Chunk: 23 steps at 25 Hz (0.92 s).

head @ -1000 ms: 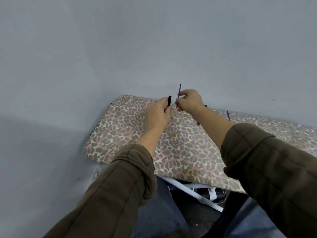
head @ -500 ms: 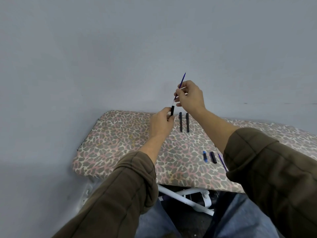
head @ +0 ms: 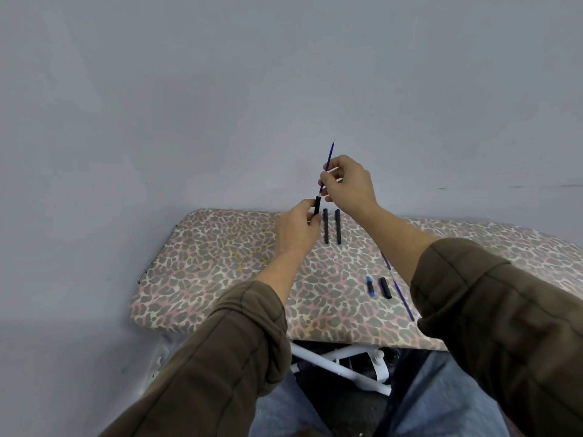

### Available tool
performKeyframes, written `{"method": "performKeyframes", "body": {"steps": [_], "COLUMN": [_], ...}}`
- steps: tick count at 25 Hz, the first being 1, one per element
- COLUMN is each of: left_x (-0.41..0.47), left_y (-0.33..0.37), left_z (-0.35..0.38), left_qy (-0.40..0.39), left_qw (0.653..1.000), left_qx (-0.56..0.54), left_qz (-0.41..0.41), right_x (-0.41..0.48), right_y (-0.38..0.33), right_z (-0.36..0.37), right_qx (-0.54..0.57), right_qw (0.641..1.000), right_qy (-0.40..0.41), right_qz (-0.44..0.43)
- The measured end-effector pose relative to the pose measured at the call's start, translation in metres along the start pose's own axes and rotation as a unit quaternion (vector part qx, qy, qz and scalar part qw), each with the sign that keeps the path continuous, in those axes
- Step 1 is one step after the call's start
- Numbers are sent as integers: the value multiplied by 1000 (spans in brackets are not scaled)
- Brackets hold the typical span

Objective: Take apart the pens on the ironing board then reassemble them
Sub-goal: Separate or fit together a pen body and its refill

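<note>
My left hand (head: 296, 230) grips a black pen barrel (head: 317, 205) upright above the leopard-print ironing board (head: 220, 263). Just above it, my right hand (head: 348, 184) pinches a thin blue ink refill (head: 329, 157), whose lower tip sits right at the barrel's top opening. Two black pen barrels (head: 332, 226) lie side by side on the board behind my left hand. Nearer me lie a small blue cap piece (head: 370, 286), a short black cap (head: 385, 287) and another blue refill (head: 400, 293), partly hidden by my right sleeve.
A grey wall (head: 284, 89) rises directly behind the board. Below the board's near edge show its white metal legs (head: 340, 364) and my knees in blue jeans. The board's rounded left end (head: 142, 298) lies to my left.
The view has tilted down, bringing more of the board and the loose parts into sight. My right hand has lifted the refill above the barrel; its tip now meets the barrel's opening.
</note>
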<state>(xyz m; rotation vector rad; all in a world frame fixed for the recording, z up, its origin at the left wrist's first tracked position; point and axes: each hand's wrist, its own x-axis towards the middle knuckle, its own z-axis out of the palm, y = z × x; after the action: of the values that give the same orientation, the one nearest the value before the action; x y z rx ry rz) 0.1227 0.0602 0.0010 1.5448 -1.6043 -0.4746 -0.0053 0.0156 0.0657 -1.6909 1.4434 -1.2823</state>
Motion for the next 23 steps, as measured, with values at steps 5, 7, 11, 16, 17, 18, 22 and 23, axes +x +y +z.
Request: {"method": "performKeyframes", "body": {"steps": [5, 7, 11, 16, 17, 18, 22, 23], "left_x": [0, 0, 0, -1, 0, 0, 4, 5], "left_y": [4, 4, 2, 2, 2, 3, 9, 10], "left_z": [1, 2, 8, 18, 19, 20, 25, 25], "left_qy": [-1, 1, 2, 0, 4, 7, 8, 9], "left_qw": [1000, 1000, 1000, 999, 999, 999, 999, 999], "left_qx": [-3, -5, -19, -35, -34, -35, -40, -42], "left_qz": [2, 2, -1, 12, 15, 16, 9, 10], "right_x": [-6, -8, -11, -16, -15, -14, -23, -27], "right_y": [7, 10, 16, 26, 32, 39, 69, 72], "right_z": [0, 0, -2, -15, -20, -27, -41, -40], "right_qx": [-32, -20, 6, 8, -26, -90, -354, -384], "right_qw": [999, 999, 999, 999, 997, 992, 893, 867], "right_qy": [-23, -29, -30, 6, 25, 23, -196, -236], "right_qz": [3, 5, 21, 52, 65, 83, 200, 212]}}
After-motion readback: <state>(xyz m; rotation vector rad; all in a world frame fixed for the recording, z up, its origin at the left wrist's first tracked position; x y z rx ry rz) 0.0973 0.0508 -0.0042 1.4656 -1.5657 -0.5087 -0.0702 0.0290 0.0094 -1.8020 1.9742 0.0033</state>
